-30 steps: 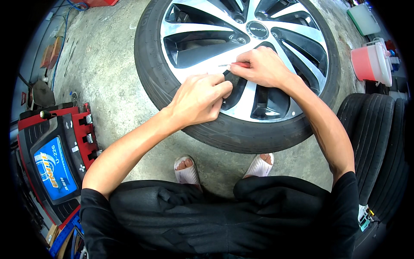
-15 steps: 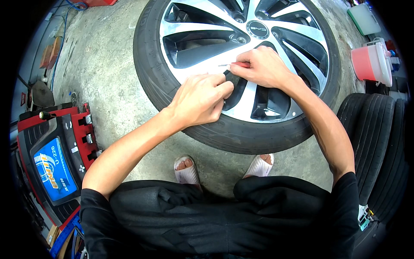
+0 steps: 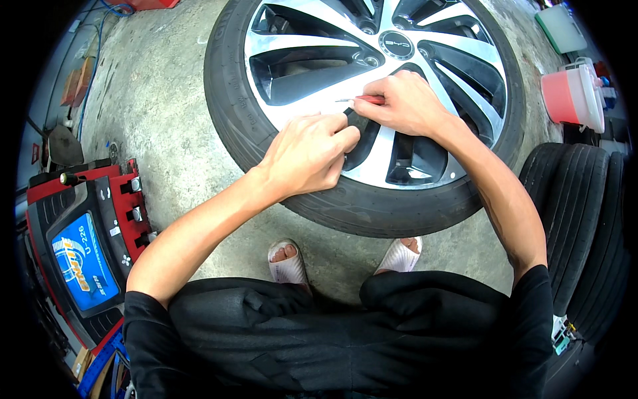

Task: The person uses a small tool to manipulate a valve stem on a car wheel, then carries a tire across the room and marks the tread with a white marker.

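A car wheel point(image 3: 286, 219) with a black tyre and a silver-and-black alloy rim point(image 3: 319, 50) lies flat in front of me. My right hand point(image 3: 405, 105) is closed round a small red tool point(image 3: 372, 99), whose thin pale tip points left over a lower spoke. My left hand point(image 3: 314, 151) is closed near the lower-left edge of the rim, just below that tip, fingers curled under; a short dark piece shows by its fingertips, and what it grips is hidden.
A red-and-black machine point(image 3: 83, 259) with a blue label stands at left. At right are standing tyres point(image 3: 565, 213), a pink-filled bucket point(image 3: 561, 98) and a translucent container point(image 3: 560, 30). Wooden blocks point(image 3: 78, 83) and a blue hose lie upper left. My sandalled feet point(image 3: 286, 259) show below the wheel.
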